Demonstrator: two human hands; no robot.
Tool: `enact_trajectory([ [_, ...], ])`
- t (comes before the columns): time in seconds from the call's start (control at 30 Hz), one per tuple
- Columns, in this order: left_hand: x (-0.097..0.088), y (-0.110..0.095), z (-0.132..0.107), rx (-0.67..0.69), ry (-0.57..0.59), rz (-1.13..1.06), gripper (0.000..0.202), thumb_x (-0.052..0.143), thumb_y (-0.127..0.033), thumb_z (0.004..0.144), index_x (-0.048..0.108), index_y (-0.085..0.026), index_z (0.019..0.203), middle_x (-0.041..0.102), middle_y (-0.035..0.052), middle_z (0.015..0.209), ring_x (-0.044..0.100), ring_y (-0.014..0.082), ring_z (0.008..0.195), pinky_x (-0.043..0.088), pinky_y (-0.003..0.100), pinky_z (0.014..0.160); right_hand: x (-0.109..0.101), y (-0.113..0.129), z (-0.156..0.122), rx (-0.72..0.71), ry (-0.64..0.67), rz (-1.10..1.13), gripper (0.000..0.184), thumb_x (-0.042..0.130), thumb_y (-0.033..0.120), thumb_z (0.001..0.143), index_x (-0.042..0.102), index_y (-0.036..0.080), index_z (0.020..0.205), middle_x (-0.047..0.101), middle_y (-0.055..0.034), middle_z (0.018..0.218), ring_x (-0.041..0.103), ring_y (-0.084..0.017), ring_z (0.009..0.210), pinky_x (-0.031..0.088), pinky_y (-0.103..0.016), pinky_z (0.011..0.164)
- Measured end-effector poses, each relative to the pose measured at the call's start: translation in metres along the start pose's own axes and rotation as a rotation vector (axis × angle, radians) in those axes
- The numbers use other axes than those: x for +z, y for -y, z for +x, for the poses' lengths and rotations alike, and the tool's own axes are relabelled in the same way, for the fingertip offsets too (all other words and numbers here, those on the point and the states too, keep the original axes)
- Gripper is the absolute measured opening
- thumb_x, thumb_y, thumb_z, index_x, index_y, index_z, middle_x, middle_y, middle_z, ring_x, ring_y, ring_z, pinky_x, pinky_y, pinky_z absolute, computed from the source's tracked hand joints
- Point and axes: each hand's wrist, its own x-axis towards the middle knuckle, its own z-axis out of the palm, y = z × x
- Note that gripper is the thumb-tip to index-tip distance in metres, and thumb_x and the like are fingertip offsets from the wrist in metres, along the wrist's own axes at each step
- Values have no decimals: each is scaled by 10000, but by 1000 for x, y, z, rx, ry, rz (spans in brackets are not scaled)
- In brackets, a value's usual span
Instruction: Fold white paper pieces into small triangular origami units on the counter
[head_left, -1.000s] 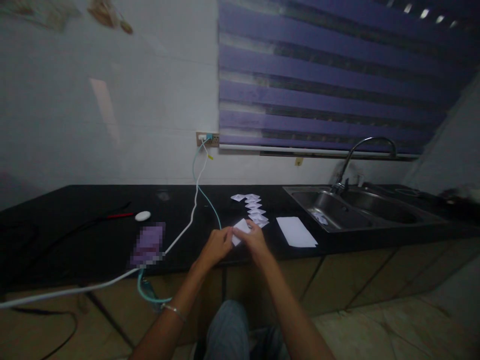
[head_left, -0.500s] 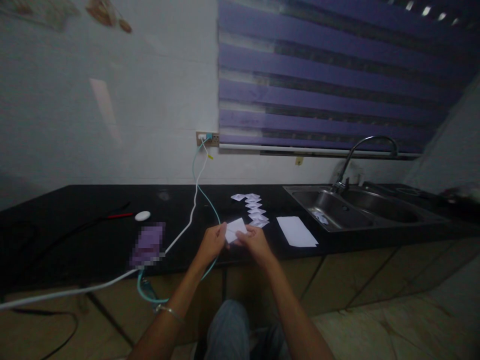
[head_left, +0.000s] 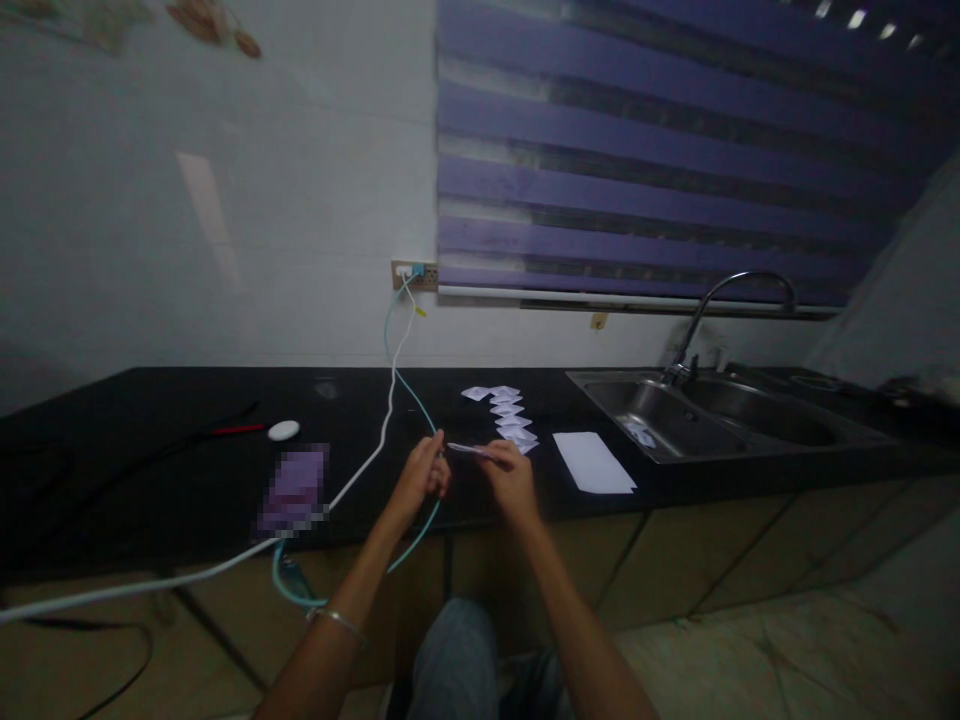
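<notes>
My right hand (head_left: 511, 478) pinches a small folded white paper (head_left: 466, 449), which is turned nearly edge-on above the dark counter. Just left of the paper's free end is my left hand (head_left: 424, 474), its fingers curled in and a small gap between it and the paper. I see nothing in the left hand. Behind the right hand, a row of several folded white paper pieces (head_left: 507, 409) lies on the counter. A stack of flat white paper sheets (head_left: 592, 462) rests to the right.
A white cable (head_left: 385, 420) and a teal cable (head_left: 418, 398) run from the wall socket (head_left: 415, 276) across the counter (head_left: 360, 390). On the left lie a white oval object (head_left: 283, 431) and a blurred purple item (head_left: 295, 487). A steel sink (head_left: 697, 415) with a tap is at right.
The folded paper has tilted from showing its flat face to nearly edge-on. My left hand has let go of it and shifted slightly left, while the right hand keeps hold.
</notes>
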Motion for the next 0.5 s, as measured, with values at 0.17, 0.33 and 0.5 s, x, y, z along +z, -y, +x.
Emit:
enact_trajectory([
  [0.17,4,-3,-2,43,191,141,481,492,-591,784,538,-135,635,591,35,473,541,126,400,396,221,440,0,0,-2,-11,52,-35,288,544,98,705,741,229,870,565,-49,920,555,-174,884,472,-272,703],
  [0.33,0,-4,-5,176,154,229,434,465,-486,840,585,-132,621,622,44,553,575,149,517,426,251,556,-5,-5,-1,-2,165,106,442,505,84,667,679,230,1046,591,-60,1123,541,-210,1074,471,-318,854],
  [0.5,-1,5,-4,193,284,350,443,456,-480,862,602,-139,620,611,22,594,564,156,593,427,262,641,-3,-4,0,188,75,129,392,580,235,751,620,193,1138,649,-92,1109,602,-234,1008,495,-350,828],
])
